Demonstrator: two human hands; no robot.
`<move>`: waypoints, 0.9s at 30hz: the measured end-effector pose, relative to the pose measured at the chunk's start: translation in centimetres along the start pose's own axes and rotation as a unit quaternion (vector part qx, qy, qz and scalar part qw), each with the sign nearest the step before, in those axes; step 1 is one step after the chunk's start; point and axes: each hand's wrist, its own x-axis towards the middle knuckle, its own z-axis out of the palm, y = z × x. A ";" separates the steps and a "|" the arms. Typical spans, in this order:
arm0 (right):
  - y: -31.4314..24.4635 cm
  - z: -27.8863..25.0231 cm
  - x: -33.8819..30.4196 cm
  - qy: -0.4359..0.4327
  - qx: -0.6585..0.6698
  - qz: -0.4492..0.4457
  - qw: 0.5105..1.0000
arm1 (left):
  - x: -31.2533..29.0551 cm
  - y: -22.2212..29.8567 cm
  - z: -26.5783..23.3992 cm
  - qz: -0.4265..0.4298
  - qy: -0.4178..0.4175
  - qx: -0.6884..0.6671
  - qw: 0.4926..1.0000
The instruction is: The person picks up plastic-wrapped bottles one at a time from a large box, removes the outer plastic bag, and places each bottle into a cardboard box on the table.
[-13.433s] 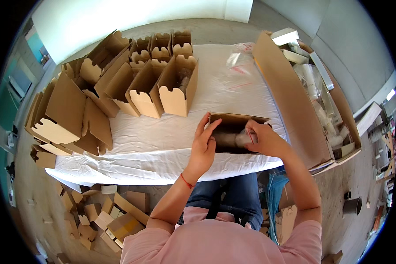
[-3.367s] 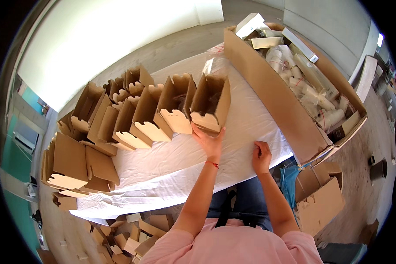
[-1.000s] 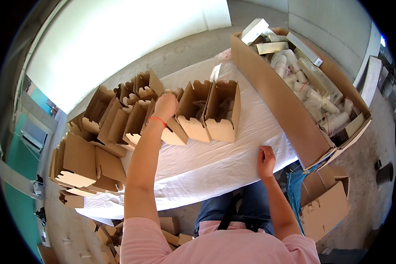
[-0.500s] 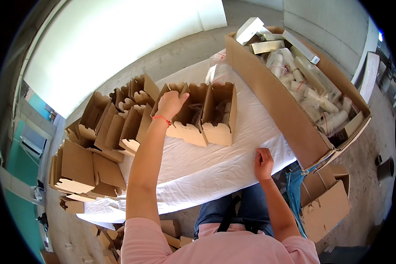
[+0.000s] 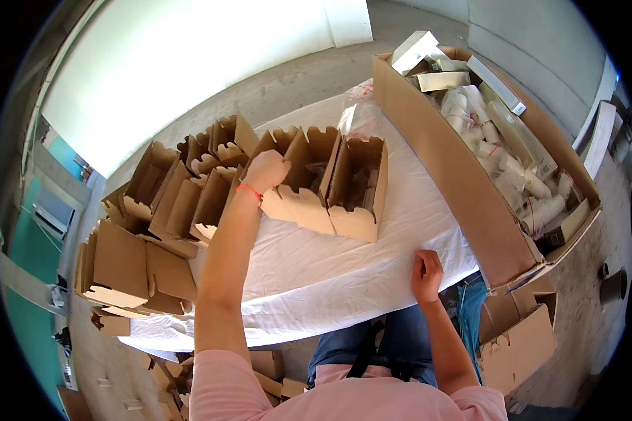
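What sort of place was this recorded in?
Probably a workshop or storeroom: open cardboard boxes crowd a cloth-covered table, a large carton beside them is heaped with bagged white items, and the floor looks like bare concrete.

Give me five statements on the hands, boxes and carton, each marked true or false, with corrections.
1. The left hand is at the row of open-topped cardboard boxes. True.
2. The left wrist's bracelet is blue. False: the bracelet is red.
3. White cloth lies under the boxes. True.
4. The right hand is inside the large carton. False: the right hand is loosely curled near the cloth's front edge, outside the large carton.
5. The carton holds white cylindrical items. True.
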 end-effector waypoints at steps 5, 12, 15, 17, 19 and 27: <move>-0.4 -0.2 0.2 -0.011 -0.008 0.006 1.000 | 6.2 -1.0 -2.2 -0.031 0.042 0.023 0.998; -0.2 0.0 0.3 -0.013 -0.045 -0.032 0.998 | 14.6 -0.5 -2.2 -0.124 0.131 -0.014 0.983; 0.0 0.0 0.1 -0.024 -0.042 -0.010 0.999 | 17.2 -1.6 -1.0 -0.145 0.127 -0.006 0.981; -0.5 -0.2 0.3 -0.029 -0.052 -0.004 0.998 | 19.2 -3.1 0.7 -0.161 0.116 -0.001 0.980; -0.4 -0.1 0.6 -0.032 -0.053 -0.010 0.998 | 20.1 -3.7 1.7 -0.169 0.104 0.015 0.980; 0.2 -0.1 0.5 -0.047 -0.056 -0.027 0.997 | 17.6 -1.8 0.3 -0.024 0.359 0.027 0.933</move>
